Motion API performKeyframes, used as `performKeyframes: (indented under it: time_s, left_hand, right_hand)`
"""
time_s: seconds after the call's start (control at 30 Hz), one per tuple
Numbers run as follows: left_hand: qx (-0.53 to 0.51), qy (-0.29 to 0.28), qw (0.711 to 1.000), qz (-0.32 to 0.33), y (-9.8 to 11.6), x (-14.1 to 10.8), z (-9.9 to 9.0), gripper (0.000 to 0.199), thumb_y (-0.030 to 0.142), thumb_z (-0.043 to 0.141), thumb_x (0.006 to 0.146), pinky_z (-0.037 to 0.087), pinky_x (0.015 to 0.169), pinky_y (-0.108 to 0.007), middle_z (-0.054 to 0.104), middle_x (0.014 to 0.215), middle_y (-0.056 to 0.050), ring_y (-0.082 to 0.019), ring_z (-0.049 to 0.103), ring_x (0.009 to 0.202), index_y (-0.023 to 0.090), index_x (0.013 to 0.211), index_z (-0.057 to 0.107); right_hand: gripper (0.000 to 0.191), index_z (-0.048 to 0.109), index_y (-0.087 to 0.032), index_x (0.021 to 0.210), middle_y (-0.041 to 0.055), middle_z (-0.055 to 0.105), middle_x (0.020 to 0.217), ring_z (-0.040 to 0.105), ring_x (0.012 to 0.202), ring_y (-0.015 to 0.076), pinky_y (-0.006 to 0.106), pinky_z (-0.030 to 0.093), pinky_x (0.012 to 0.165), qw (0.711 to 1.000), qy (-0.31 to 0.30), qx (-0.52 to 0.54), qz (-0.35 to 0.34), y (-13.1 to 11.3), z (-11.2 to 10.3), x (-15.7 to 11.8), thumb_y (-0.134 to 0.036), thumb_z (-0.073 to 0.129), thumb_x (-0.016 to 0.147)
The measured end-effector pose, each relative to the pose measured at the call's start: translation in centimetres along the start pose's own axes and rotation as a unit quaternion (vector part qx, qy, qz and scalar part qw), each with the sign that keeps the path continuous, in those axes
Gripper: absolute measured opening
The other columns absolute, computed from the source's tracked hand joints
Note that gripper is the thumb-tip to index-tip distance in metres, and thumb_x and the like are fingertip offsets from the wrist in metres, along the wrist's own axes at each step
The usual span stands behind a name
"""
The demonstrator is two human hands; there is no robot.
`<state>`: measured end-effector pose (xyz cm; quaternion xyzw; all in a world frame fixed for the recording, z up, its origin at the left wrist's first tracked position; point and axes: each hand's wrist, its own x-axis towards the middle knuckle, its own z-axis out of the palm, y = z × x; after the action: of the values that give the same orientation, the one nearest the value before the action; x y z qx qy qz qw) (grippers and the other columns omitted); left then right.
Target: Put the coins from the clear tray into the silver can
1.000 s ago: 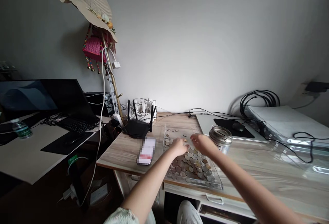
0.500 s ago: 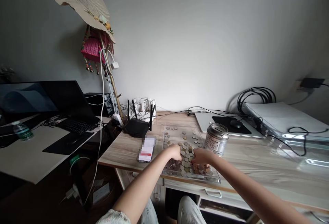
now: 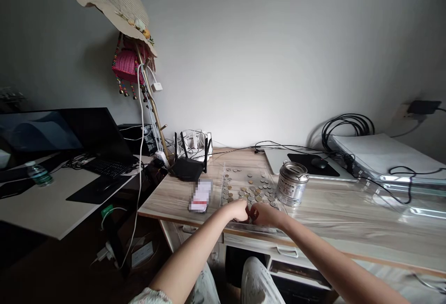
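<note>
A clear plastic tray (image 3: 241, 184) lies on the wooden desk, with many silver and brass-coloured coins (image 3: 258, 192) spread inside it. My left hand (image 3: 239, 210) and my right hand (image 3: 264, 214) are low over the tray's front part, almost touching each other. Both have their fingers curled inward and down among the coins. Whatever the fingertips pinch is hidden beneath the hands. To the right of the tray stands a metal tin (image 3: 292, 187) with a slot in its lid and a wire handle.
Left of the tray lies a phone (image 3: 201, 197), behind it a black router (image 3: 188, 168). A closed laptop (image 3: 275, 159) with a black mouse pad and mouse (image 3: 318, 162) lies behind the tin. Cables run along the wall. Clear stacked trays (image 3: 393, 169) stand at the right.
My hands have drawn together near the tray's front, the right one moving left. Fewer coins show at the front, where my hands now cover them. The view has shifted slightly.
</note>
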<state>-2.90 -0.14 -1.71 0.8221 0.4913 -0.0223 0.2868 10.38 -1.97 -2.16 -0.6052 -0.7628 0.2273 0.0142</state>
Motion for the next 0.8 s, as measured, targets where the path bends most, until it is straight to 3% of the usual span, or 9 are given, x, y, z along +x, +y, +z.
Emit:
performKeyframes:
  time_s: [0.2,0.47,0.63,0.8]
  left_hand:
    - [-0.010,-0.018,0.999,0.029,-0.2,-0.5,-0.1,0.014,0.015,0.060,0.053,0.043,0.055,-0.027,0.062,0.068,-0.007,-0.017,0.056,0.061,0.015,0.067,0.063]
    - [-0.052,-0.085,0.995,0.004,-0.1,-0.4,-1.3,0.018,0.014,0.061,0.054,0.043,0.053,-0.027,0.059,0.060,-0.001,-0.015,0.054,0.055,0.017,0.072,0.062]
    - [-0.065,-0.115,0.991,-0.002,-0.2,-0.2,-1.5,0.017,0.018,0.064,0.055,0.042,0.053,-0.027,0.057,0.059,0.000,-0.015,0.054,0.053,0.016,0.071,0.061]
    - [-0.051,-0.110,0.992,0.046,-1.0,-0.1,-1.3,0.016,0.026,0.064,0.059,0.041,0.056,-0.027,0.058,0.063,0.001,-0.014,0.053,0.058,0.018,0.072,0.063]
  right_hand:
    - [0.020,0.067,-0.017,0.061,0.0018,0.063,0.061,0.055,0.058,0.0139,0.020,0.036,0.047,0.998,-0.049,0.022,-0.046,0.0,-0.2,0.4,-0.012,0.051,0.050]
    - [0.018,0.063,-0.016,0.062,-0.0022,0.055,0.051,0.049,0.048,0.0099,0.019,0.036,0.043,0.987,-0.116,0.097,-0.050,0.9,-0.5,0.9,-0.015,0.050,0.050]
    - [0.012,0.060,-0.015,0.059,-0.0051,0.048,0.048,0.045,0.048,0.0073,0.017,0.036,0.044,0.963,-0.175,0.197,-0.052,1.3,-0.8,0.8,-0.019,0.055,0.049]
    - [0.009,0.059,-0.014,0.055,-0.0060,0.044,0.043,0.038,0.043,0.0050,0.016,0.028,0.039,0.956,-0.165,0.226,-0.086,1.8,-0.7,0.8,-0.022,0.055,0.052]
